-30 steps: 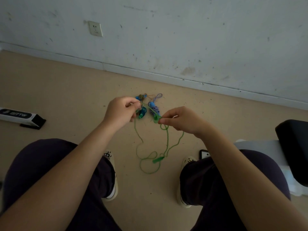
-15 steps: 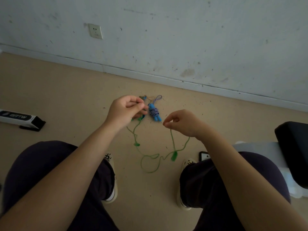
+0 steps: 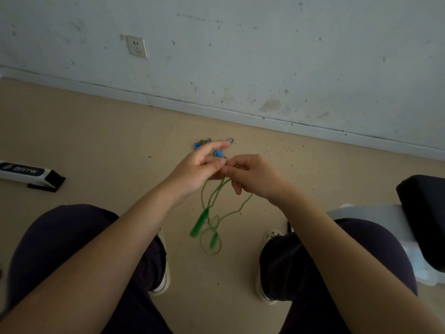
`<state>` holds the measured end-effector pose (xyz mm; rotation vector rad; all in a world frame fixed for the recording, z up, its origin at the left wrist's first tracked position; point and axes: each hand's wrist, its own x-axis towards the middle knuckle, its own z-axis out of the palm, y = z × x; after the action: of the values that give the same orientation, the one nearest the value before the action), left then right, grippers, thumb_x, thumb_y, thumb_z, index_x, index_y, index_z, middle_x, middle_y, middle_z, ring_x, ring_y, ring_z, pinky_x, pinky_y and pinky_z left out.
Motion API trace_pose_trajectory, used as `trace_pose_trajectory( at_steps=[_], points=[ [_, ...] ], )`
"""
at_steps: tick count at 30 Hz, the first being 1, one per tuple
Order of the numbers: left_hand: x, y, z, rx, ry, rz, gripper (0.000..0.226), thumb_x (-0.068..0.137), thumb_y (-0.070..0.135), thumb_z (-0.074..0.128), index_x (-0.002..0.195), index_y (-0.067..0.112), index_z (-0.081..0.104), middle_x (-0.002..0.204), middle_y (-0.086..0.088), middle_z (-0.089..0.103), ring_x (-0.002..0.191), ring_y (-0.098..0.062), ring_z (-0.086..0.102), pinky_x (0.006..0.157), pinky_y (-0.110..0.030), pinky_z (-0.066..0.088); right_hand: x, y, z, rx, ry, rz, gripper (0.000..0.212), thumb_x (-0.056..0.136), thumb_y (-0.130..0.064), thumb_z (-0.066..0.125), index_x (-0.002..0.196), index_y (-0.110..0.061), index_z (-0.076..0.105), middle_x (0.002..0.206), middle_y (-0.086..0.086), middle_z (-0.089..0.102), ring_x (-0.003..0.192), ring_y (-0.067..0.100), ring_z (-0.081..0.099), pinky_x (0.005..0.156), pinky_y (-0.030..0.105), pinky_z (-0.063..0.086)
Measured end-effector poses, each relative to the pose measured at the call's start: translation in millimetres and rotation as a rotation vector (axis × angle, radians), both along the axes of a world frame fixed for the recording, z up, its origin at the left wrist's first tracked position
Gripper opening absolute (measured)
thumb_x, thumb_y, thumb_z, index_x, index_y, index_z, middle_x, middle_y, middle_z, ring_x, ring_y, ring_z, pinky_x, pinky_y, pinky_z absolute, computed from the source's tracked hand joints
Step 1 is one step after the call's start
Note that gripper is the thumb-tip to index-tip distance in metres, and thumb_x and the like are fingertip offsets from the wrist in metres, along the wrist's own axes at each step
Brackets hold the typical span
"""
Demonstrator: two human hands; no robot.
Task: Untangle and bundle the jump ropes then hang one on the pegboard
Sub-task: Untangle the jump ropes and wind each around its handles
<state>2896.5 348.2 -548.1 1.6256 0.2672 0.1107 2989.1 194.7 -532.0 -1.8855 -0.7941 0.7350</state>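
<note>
green thin jump rope with two green handles dangles between the knees, its strands pinched at the top where both hands meet above the tan floor. left hand pinches the cord with thumb and middle fingers, index finger sticking out straight. right hand curls its fingers round the same strands. blue-handled striped rope bundle lies on the floor just behind the hands, partly hidden

Bare forearms without sleeves; dark purple-black trousers cover both legs, with pale cream slip-on shoes trimmed dark.
</note>
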Motion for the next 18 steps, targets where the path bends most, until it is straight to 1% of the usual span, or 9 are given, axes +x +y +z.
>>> trace_pose_trajectory(
  at_steps=[2, 4, 8, 9, 12, 14, 16, 17, 18],
  points=[
    [1, -1, -2, -0.053, 0.057, -0.017, 0.035, 0.095, 0.043, 0.057, 0.130, 0.038, 0.055, 0.094, -0.010, 0.076, 0.093, -0.028, 0.074, 0.094, -0.042, 0.053, 2, -1, 3, 0.056, 0.068, -0.050, 0.017, 0.097, -0.025, 0.060, 0.088, -0.013, 0.068, 0.051, 0.000, 0.060, 0.040, 0.007, 0.038, 0.041, 0.017, 0.031],
    [1, 0, -2, -0.035, 0.115, -0.047, 0.043, 0.089, 0.051, 0.061, 0.126, 0.030, 0.052, 0.081, -0.005, 0.075, 0.075, -0.022, 0.073, 0.078, -0.036, 0.055, 6, -4, 6, 0.086, 0.116, -0.089, 0.017, 0.098, -0.024, 0.059, 0.090, -0.011, 0.066, 0.053, 0.002, 0.061, 0.039, 0.008, 0.036, 0.039, 0.018, 0.029],
    [-1, 9, -2, 0.138, 0.181, -0.103, 0.015, 0.096, 0.030, 0.065, 0.104, 0.018, 0.061, 0.056, 0.009, 0.054, 0.051, -0.007, 0.050, 0.062, -0.024, 0.052, 20, -12, 7, 0.059, 0.037, -0.247, 0.016, 0.097, -0.019, 0.058, 0.091, -0.008, 0.067, 0.052, -0.001, 0.062, 0.039, 0.009, 0.035, 0.039, 0.018, 0.030],
    [-3, 12, 0, 0.182, 0.206, -0.127, 0.014, 0.098, 0.029, 0.062, 0.095, 0.016, 0.064, 0.053, 0.011, 0.049, 0.048, -0.006, 0.045, 0.059, -0.021, 0.049, 25, -15, 7, 0.033, -0.008, -0.312, 0.015, 0.097, -0.020, 0.058, 0.090, -0.010, 0.067, 0.052, -0.002, 0.063, 0.041, 0.009, 0.036, 0.040, 0.018, 0.031],
    [-9, 23, 5, 0.261, 0.242, -0.133, 0.031, 0.101, 0.034, 0.056, 0.082, 0.013, 0.067, 0.050, 0.010, 0.044, 0.045, -0.006, 0.041, 0.055, -0.017, 0.047, 36, -24, 4, -0.026, -0.055, -0.453, 0.014, 0.096, -0.021, 0.060, 0.088, -0.012, 0.067, 0.057, -0.003, 0.064, 0.045, 0.010, 0.044, 0.046, 0.023, 0.039],
    [-13, 28, 6, 0.212, 0.207, -0.125, 0.032, 0.102, 0.033, 0.052, 0.081, 0.012, 0.064, 0.051, 0.007, 0.040, 0.045, -0.009, 0.038, 0.055, -0.022, 0.047, 35, -26, 2, -0.100, -0.107, -0.441, 0.015, 0.095, -0.026, 0.063, 0.094, -0.011, 0.064, 0.076, -0.001, 0.068, 0.058, 0.012, 0.058, 0.057, 0.030, 0.050],
    [-14, 27, 7, 0.129, 0.174, -0.141, 0.031, 0.104, 0.032, 0.049, 0.083, 0.013, 0.062, 0.051, 0.007, 0.037, 0.045, -0.009, 0.033, 0.049, -0.022, 0.042, 27, -24, -2, -0.219, -0.312, -0.414, 0.035, 0.090, -0.035, 0.068, 0.113, -0.012, 0.057, 0.104, -0.001, 0.061, 0.087, 0.013, 0.060, 0.078, 0.031, 0.052],
    [-14, 23, 7, 0.097, 0.168, -0.159, 0.031, 0.104, 0.032, 0.049, 0.082, 0.014, 0.061, 0.052, 0.007, 0.036, 0.044, -0.010, 0.032, 0.047, -0.021, 0.038, 22, -21, -1, -0.192, -0.384, -0.392, 0.043, 0.088, -0.037, 0.070, 0.121, -0.014, 0.054, 0.112, -0.003, 0.057, 0.096, 0.012, 0.057, 0.085, 0.029, 0.050],
    [-14, 19, 7, 0.069, 0.170, -0.183, 0.031, 0.104, 0.033, 0.049, 0.082, 0.015, 0.061, 0.052, 0.006, 0.036, 0.044, -0.010, 0.030, 0.045, -0.021, 0.034, 16, -17, 2, -0.109, -0.378, -0.346, 0.044, 0.088, -0.036, 0.070, 0.123, -0.015, 0.054, 0.113, -0.004, 0.058, 0.100, 0.012, 0.058, 0.090, 0.029, 0.049]
  ],
)
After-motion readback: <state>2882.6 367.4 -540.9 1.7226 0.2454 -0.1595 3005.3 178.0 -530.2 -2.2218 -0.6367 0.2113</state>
